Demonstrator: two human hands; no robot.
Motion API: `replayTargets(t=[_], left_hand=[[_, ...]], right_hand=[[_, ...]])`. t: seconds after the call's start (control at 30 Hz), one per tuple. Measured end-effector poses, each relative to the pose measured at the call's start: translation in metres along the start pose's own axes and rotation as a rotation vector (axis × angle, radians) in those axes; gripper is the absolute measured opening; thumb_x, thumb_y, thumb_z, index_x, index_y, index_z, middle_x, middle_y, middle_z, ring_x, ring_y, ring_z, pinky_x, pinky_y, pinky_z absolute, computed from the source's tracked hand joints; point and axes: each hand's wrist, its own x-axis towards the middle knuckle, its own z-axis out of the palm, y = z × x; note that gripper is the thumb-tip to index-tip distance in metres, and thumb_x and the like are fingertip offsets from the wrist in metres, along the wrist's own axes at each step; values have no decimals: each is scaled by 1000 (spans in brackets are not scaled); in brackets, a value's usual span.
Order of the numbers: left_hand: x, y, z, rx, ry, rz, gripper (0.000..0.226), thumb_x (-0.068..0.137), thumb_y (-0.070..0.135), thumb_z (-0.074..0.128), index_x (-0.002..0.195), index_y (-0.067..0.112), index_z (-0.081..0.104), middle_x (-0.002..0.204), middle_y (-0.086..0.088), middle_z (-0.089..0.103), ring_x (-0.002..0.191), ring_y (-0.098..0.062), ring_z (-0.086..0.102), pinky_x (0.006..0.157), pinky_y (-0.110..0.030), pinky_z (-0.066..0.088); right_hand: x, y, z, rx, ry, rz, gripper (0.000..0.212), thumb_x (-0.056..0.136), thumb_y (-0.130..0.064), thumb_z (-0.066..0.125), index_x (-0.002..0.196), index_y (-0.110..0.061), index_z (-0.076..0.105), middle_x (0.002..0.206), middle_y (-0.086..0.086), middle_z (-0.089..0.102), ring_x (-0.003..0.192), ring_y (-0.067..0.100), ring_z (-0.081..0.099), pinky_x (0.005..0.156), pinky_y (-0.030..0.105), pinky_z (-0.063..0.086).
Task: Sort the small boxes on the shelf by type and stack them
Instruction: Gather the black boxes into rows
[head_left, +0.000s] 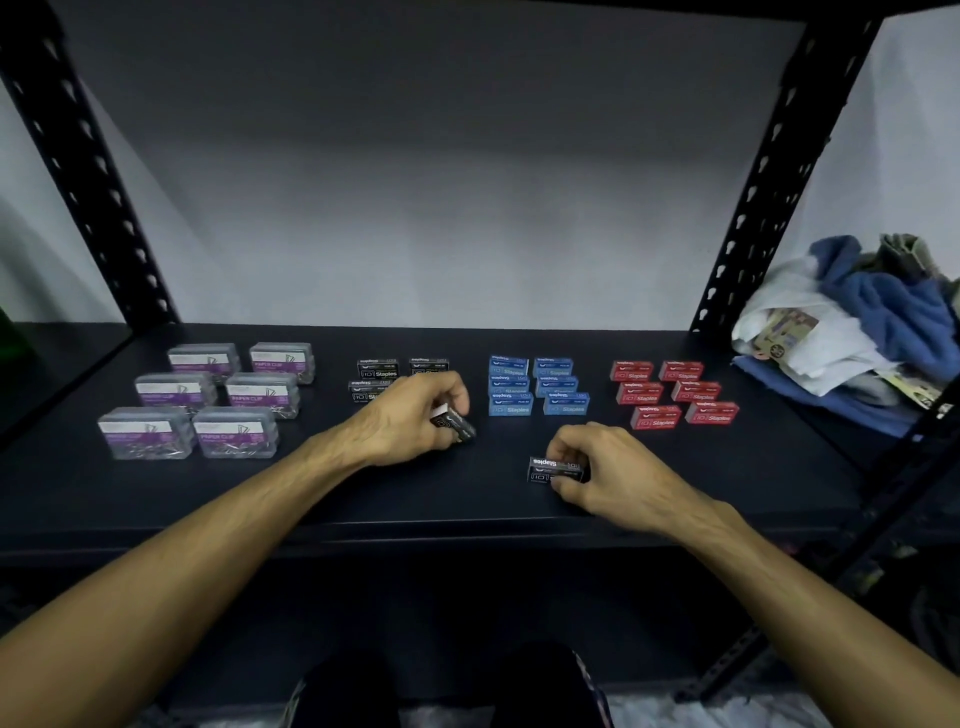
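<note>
Gripping a black staples box (453, 423) tilted just in front of the black staples group (377, 375), the left hand (415, 415) curls its fingers round it. The right hand (597, 467) pinches a second black staples box (556, 467), which lies on the shelf (467, 499) nearer its front edge than that group and to its right. To the right of the black staples group stand the blue staples boxes (535, 387) in two columns, and further right the red staples boxes (675, 392), also in two columns. To the left of the black staples group sit clear paper clip boxes (208, 400) with purple labels, two columns of three. Far to the right, past a black upright (748, 208), lies a heap of cloths (857, 322).
</note>
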Motion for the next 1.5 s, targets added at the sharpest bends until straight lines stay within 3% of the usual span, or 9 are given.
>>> replayTargets(t=[0.1, 0.23, 0.33, 0.57, 0.77, 0.93, 1.13, 1.37, 1.5], left_hand=[[-6, -6, -2, -1, 9, -10, 27, 77, 9, 76, 88, 27, 59, 82, 5, 70, 58, -2, 56, 61, -26, 49], [-14, -21, -5, 37, -17, -59, 29, 78, 14, 78, 98, 32, 67, 93, 11, 68, 88, -9, 66, 82, -30, 54], [-18, -30, -10, 80, -22, -70, 27, 80, 19, 79, 104, 29, 72, 99, 13, 69, 95, -4, 65, 90, -27, 52], [-27, -42, -39, 136, 22, -100, 24, 83, 18, 76, 103, 28, 72, 102, 12, 71, 95, -5, 64, 86, -24, 52], [-29, -52, -55, 194, 22, -147, 26, 86, 20, 74, 110, 25, 69, 107, 8, 68, 99, -9, 63, 86, -27, 52], [-28, -54, -51, 191, 5, -155, 25, 86, 20, 73, 109, 27, 69, 106, 11, 67, 99, -7, 62, 85, -25, 51], [-27, -62, -44, 164, -6, -191, 23, 86, 23, 73, 106, 32, 67, 106, 14, 65, 102, -7, 61, 97, -40, 46], [-24, -61, -45, 171, 14, -161, 24, 86, 21, 73, 109, 27, 68, 102, 11, 66, 95, -9, 63, 81, -25, 51], [-29, -57, -62, 215, 86, -111, 25, 84, 29, 75, 109, 27, 69, 95, 11, 66, 86, -8, 61, 74, -22, 48]], right_hand=[[6, -5, 2, -5, -2, -14, 9, 82, -27, 68, 87, -29, 61, 84, -13, 61, 83, 3, 54, 71, 23, 44], [14, -12, 7, -20, 1, -22, 7, 83, -28, 67, 87, -29, 62, 85, -14, 61, 83, 3, 55, 75, 27, 48], [21, -18, 9, -24, -11, -29, 6, 84, -28, 67, 87, -30, 62, 84, -15, 61, 81, 3, 56, 74, 28, 49], [50, -42, 14, -30, 0, -63, 4, 88, -29, 67, 91, -28, 64, 79, -14, 62, 70, 2, 53, 65, 23, 40], [86, -68, 29, -14, 37, -72, 19, 92, -27, 65, 109, -20, 65, 97, -7, 64, 84, 7, 53, 73, 23, 37], [104, -80, 42, -14, 31, -44, 25, 93, -26, 65, 116, -18, 64, 113, 1, 68, 102, 18, 63, 80, 26, 45], [112, -78, 48, -31, 24, -21, 25, 93, -25, 64, 117, -16, 64, 115, 2, 67, 104, 20, 63, 82, 27, 45], [114, -81, 48, -66, 27, -29, 31, 93, -25, 64, 122, -14, 62, 122, 3, 62, 109, 22, 61, 91, 35, 50], [112, -90, 42, -140, 94, -42, 42, 91, -34, 62, 128, -15, 57, 123, 1, 52, 105, 22, 61, 86, 34, 52]])
